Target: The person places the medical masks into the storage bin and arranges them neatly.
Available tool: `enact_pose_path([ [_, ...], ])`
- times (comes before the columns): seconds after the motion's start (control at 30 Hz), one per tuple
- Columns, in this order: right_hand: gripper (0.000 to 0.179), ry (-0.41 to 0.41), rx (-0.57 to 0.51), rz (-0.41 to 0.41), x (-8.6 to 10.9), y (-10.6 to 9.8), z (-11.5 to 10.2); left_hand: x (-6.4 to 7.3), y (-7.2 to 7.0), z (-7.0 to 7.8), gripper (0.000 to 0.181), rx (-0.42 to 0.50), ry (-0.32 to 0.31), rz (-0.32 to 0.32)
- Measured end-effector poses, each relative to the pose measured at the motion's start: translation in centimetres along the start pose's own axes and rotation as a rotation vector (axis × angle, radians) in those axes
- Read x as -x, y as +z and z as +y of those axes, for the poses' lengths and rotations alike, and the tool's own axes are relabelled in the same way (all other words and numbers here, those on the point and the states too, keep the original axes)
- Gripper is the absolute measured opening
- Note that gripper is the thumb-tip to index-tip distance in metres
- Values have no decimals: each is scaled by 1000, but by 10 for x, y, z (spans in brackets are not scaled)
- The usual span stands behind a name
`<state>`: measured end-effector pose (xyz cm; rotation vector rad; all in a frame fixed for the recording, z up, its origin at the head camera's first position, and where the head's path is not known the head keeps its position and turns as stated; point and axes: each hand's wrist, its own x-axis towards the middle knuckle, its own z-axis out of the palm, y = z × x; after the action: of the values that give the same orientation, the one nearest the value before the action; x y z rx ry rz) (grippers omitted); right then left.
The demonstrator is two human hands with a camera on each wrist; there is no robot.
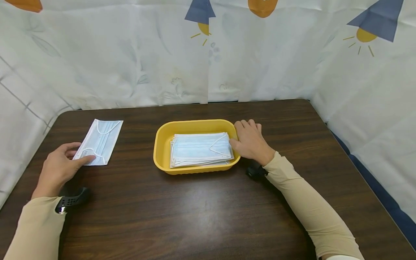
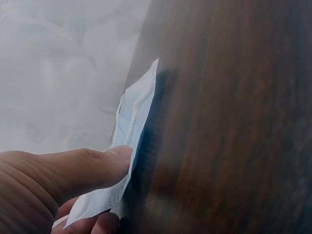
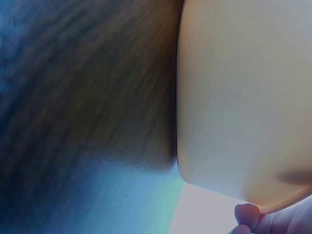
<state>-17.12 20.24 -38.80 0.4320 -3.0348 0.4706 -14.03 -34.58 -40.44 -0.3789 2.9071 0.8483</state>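
Observation:
On the left, my left hand (image 1: 60, 168) pinches the lower corner of a pale blue face mask (image 1: 107, 137), thumb on top and fingers underneath. Its white ear loops lie across the pleats. In the left wrist view the mask (image 2: 136, 109) tilts close over the table, held between thumb and fingers. A yellow plastic basket (image 1: 163, 144) stands at the middle of the table with a stack of face masks (image 1: 198, 146) inside. My right hand (image 1: 251, 141) grips the basket's right rim, thumb on the inner side. The right wrist view shows the basket's wall (image 3: 239, 97) very near, fingertips at its rim.
The dark wood-grain table (image 1: 195, 213) has its far edge just behind the basket. A white patterned curtain (image 1: 130, 65) hangs behind and along both sides. Dark straps sit at both wrists, below beige sleeves (image 1: 312, 202).

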Motion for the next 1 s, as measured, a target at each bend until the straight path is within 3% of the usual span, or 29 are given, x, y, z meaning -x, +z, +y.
enact_pose_path([
  [0.37,29,0,-2,-2,0,-1,-1,-1,-1,1,86,22,31,44],
  [0.77,30,6,-1,-8,1,0,0,4,-5,1,76,22,-4,61],
  [1.0,28,-4,-1,5,1,0,0,3,-5,2,71,94,-29,90],
])
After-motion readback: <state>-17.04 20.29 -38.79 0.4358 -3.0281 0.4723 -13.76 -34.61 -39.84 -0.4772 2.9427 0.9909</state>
